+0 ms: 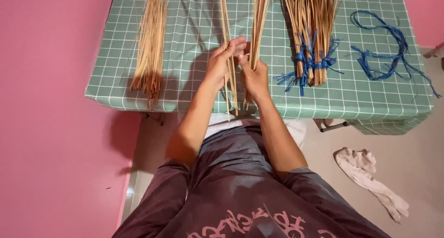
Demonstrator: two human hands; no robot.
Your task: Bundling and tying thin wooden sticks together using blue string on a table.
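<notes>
My left hand [221,62] grips a thin bunch of pale straw sticks [226,39] near its lower end, over a table with a green checked cloth [365,94]. Close beside it, my right hand [254,74] holds a second thin bunch of sticks [259,21]. The fingertips of both hands meet between the two bunches. The stick ends hang past the table's front edge, toward my body.
A loose sheaf of sticks [150,44] lies at the left of the table. Thicker bundles tied with blue string [311,57] lie at the right, with loose blue string [384,53] beyond. A white cloth [370,173] lies on the floor; a pink wall [51,113] stands left.
</notes>
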